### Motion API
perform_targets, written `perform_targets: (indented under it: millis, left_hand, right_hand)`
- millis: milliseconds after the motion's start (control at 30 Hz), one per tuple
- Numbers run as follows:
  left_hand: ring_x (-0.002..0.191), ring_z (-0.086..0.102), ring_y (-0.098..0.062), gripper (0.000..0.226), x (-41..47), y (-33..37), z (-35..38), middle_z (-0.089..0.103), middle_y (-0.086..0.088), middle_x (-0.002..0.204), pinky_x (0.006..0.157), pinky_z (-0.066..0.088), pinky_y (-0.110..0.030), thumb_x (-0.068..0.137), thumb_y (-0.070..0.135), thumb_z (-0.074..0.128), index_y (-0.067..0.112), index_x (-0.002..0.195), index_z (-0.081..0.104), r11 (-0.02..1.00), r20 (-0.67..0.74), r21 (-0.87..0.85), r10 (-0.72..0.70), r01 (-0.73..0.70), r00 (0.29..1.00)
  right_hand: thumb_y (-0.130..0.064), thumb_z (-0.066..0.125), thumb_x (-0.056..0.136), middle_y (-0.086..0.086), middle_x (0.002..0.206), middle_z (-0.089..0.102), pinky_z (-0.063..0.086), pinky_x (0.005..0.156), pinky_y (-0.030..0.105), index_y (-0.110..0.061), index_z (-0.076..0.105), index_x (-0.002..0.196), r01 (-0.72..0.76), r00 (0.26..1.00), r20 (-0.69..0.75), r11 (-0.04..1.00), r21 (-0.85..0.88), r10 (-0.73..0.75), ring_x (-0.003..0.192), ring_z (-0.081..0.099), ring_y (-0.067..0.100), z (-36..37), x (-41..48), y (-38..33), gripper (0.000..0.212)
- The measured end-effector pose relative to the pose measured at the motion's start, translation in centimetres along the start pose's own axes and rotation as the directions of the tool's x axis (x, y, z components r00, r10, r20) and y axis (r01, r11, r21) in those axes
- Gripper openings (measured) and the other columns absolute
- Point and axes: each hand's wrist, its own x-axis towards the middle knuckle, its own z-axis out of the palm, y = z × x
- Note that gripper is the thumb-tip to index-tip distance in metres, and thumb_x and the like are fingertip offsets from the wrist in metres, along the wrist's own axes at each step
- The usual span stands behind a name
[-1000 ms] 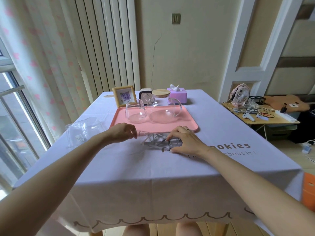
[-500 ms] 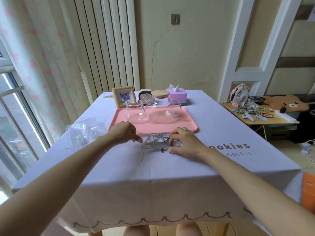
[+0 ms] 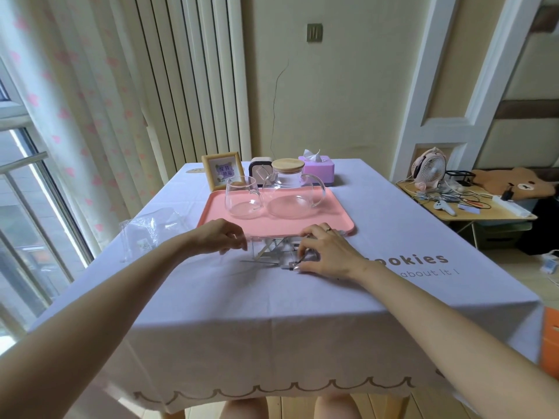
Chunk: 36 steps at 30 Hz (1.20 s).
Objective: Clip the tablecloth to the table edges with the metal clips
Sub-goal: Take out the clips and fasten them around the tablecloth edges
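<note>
A lilac tablecloth covers the table and hangs over its near edge. A bunch of metal clips lies in what looks like a clear packet just in front of the pink tray. My left hand has its fingers curled and pinches the packet's left edge. On the right side of the clips, my right hand pinches one metal clip low against the cloth.
The tray carries a glass mug and a glass teapot. A crumpled plastic bag lies at the left edge. A photo frame and tissue box stand at the far end. A cluttered side table is to the right.
The flat packet of clips has been pulled open and the clips spread out between my hands. My right hand shifted from pressing on it to pinching a single clip.
</note>
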Motion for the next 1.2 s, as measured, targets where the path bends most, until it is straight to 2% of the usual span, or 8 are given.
perform_targets:
  millis: [100, 200, 433, 600, 800, 967, 1100, 1200]
  left_hand:
    - [0.074, 0.058, -0.015, 0.008, -0.1, -0.2, -0.2, 0.065, -0.004, 0.084, 0.064, 0.047, -0.015, 0.088, 0.008, 0.060, 0.014, 0.087, 0.066, 0.998, 0.042, 0.067, -0.014, 0.011, 0.999]
    - [0.076, 0.062, -0.021, 0.019, 0.0, -0.1, -0.1, 0.068, -0.009, 0.083, 0.069, 0.051, -0.022, 0.085, 0.002, 0.063, 0.014, 0.098, 0.057, 0.999, -0.002, 0.035, -0.008, 0.008, 1.000]
    - [0.083, 0.064, -0.014, 0.020, -0.3, 0.6, -0.7, 0.068, 0.000, 0.077, 0.085, 0.048, -0.027, 0.089, 0.000, 0.055, 0.013, 0.103, 0.061, 0.982, -0.136, 0.180, 0.082, -0.057, 0.987]
    - [0.085, 0.064, -0.016, 0.020, -0.6, -0.1, -1.3, 0.067, -0.001, 0.076, 0.084, 0.048, -0.028, 0.091, 0.002, 0.053, 0.014, 0.102, 0.065, 0.970, -0.175, 0.241, 0.061, -0.018, 0.983]
    - [0.079, 0.060, -0.009, 0.021, -0.4, 0.1, -1.8, 0.066, 0.006, 0.071, 0.072, 0.042, -0.019, 0.090, 0.002, 0.055, 0.017, 0.101, 0.065, 0.959, -0.194, 0.284, 0.071, -0.013, 0.978]
    - [0.080, 0.058, -0.012, 0.019, -0.7, 0.2, -3.7, 0.065, 0.011, 0.070, 0.069, 0.039, -0.018, 0.089, 0.009, 0.058, 0.023, 0.099, 0.066, 0.934, -0.261, 0.358, 0.090, 0.010, 0.961]
    - [0.080, 0.061, -0.015, 0.029, -1.2, -1.3, -6.0, 0.067, 0.004, 0.072, 0.075, 0.044, -0.025, 0.086, -0.004, 0.054, 0.022, 0.094, 0.064, 0.962, -0.356, 0.261, 0.023, 0.076, 0.934]
    - [0.071, 0.058, -0.018, 0.027, -1.0, -2.6, -6.9, 0.066, 0.000, 0.071, 0.071, 0.045, -0.028, 0.086, -0.007, 0.052, 0.014, 0.098, 0.063, 0.992, -0.456, 0.012, -0.107, 0.126, 0.883]
  right_hand:
    - [-0.036, 0.077, 0.068, -0.002, 0.121, 0.049, 0.034, 0.101, 0.037, -0.025, 0.064, 0.104, 0.004, 1.000, -0.022, 0.999, 0.044, -0.003, 0.114, 0.040, 0.019, -0.1, 0.0, -0.3, 0.040]
    - [-0.032, 0.077, 0.068, 0.001, 0.125, 0.049, 0.035, 0.101, 0.037, -0.028, 0.063, 0.113, 0.057, 0.998, -0.033, 0.997, 0.054, -0.056, 0.115, 0.041, 0.021, 0.2, 0.7, -1.7, 0.048]
    - [-0.036, 0.073, 0.074, 0.000, 0.131, 0.046, 0.031, 0.104, 0.038, -0.025, 0.068, 0.095, 0.118, 0.993, 0.026, 0.993, 0.022, -0.119, 0.119, 0.037, 0.020, 1.3, 1.5, -2.6, 0.024]
    - [-0.034, 0.073, 0.074, 0.001, 0.118, 0.052, 0.035, 0.098, 0.040, -0.016, 0.068, 0.079, 0.090, 0.994, -0.062, 0.994, 0.059, -0.086, 0.112, 0.043, 0.023, 1.2, 1.5, -2.1, 0.019]
    - [-0.038, 0.073, 0.075, 0.002, 0.130, 0.046, 0.028, 0.102, 0.034, -0.029, 0.063, 0.115, 0.094, 0.995, -0.029, 0.993, 0.071, -0.092, 0.121, 0.037, 0.020, 1.2, 2.2, -3.3, 0.042]
    - [-0.044, 0.072, 0.074, 0.000, 0.136, 0.041, 0.027, 0.107, 0.037, -0.029, 0.061, 0.118, 0.065, 0.997, 0.040, 0.997, 0.033, -0.066, 0.126, 0.032, 0.021, 1.8, 2.9, -3.9, 0.047]
    - [-0.037, 0.074, 0.073, 0.000, 0.136, 0.042, 0.028, 0.107, 0.039, -0.026, 0.065, 0.106, 0.063, 0.997, 0.037, 0.996, 0.058, -0.065, 0.126, 0.032, 0.022, 1.7, 2.8, -3.8, 0.037]
    - [-0.031, 0.074, 0.073, -0.002, 0.133, 0.046, 0.030, 0.105, 0.040, -0.026, 0.069, 0.095, 0.085, 0.995, 0.041, 0.993, 0.085, -0.088, 0.122, 0.036, 0.021, 1.8, 2.4, -3.7, 0.023]
